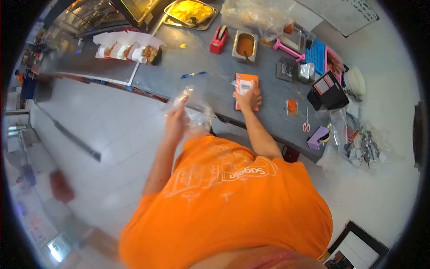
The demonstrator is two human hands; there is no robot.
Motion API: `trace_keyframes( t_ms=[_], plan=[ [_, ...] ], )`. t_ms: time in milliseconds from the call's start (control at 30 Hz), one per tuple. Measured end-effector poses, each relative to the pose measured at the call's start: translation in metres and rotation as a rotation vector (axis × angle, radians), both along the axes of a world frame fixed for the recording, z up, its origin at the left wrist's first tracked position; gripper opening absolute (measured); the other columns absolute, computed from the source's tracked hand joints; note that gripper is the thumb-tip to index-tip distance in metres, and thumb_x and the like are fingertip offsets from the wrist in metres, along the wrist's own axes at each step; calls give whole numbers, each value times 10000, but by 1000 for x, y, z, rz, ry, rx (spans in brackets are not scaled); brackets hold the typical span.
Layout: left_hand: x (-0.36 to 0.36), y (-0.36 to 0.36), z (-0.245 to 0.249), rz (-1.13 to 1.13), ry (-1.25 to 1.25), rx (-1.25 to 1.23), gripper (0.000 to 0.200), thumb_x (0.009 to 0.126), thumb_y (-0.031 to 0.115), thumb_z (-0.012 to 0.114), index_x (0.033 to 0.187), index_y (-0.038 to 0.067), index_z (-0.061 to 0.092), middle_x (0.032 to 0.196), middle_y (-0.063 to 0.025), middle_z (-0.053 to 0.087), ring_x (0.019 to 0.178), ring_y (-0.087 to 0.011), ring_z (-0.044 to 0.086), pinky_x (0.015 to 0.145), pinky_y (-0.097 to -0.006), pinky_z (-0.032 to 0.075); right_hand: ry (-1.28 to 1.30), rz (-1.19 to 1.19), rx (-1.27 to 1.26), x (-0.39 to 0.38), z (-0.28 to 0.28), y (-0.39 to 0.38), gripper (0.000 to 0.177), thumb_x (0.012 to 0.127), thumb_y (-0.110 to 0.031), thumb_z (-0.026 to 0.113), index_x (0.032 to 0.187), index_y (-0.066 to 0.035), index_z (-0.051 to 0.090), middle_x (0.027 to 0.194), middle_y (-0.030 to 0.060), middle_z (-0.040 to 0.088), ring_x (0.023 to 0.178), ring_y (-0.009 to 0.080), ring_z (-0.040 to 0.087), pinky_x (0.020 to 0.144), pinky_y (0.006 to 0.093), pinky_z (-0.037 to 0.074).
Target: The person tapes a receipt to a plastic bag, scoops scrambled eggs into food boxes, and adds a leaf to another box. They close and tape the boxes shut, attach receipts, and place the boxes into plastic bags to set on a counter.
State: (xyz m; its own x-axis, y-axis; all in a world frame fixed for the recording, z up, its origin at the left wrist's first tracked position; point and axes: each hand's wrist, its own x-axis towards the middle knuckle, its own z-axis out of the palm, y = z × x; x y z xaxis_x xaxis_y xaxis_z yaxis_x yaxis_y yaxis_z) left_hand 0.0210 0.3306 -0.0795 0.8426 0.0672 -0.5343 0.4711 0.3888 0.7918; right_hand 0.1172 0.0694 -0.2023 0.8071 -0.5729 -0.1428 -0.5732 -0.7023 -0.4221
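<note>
In the head view, my left hand (176, 122) is raised off the counter's front edge, closed on a crumpled clear plastic bag (204, 117). Motion blurs the hand and the bag, and whatever the bag may contain cannot be made out. My right hand (251, 97) grips the lower part of an orange box (242, 77) with a white label, lying on the dark counter. A blue pen (193, 75) lies between the two hands, farther back. To the right of the box is a small packet of orange-red powder (292, 106).
Scissors (306, 121) and a purple tape dispenser (318, 137) lie at the right. Behind the box stand a red tape dispenser (219, 39) and a metal container of brown sauce (245, 46). A tray of yellow food (189, 11) is at the back; a black device (330, 92) stands right.
</note>
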Motion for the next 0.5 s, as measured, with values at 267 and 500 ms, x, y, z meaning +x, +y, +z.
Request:
trace_keyframes(
  t_ms=[267,500],
  plan=[
    [86,-68,-36,-401,249,-587,374,919,385,503,1269,254,521,599,67,387,490,-63,388,421,-202,324,-405,189,-351,-34,123,-55,1004,515,-223,811,1382,-116,317,1235,176,458,1137,371,453,938,509,353],
    [150,-103,-14,-628,482,-734,447,964,366,420,1315,95,478,1021,-93,658,818,-187,665,648,-304,568,-982,671,-7,-54,150,9,924,477,-352,869,1281,-190,445,1304,211,368,1185,406,377,944,517,362]
  ],
)
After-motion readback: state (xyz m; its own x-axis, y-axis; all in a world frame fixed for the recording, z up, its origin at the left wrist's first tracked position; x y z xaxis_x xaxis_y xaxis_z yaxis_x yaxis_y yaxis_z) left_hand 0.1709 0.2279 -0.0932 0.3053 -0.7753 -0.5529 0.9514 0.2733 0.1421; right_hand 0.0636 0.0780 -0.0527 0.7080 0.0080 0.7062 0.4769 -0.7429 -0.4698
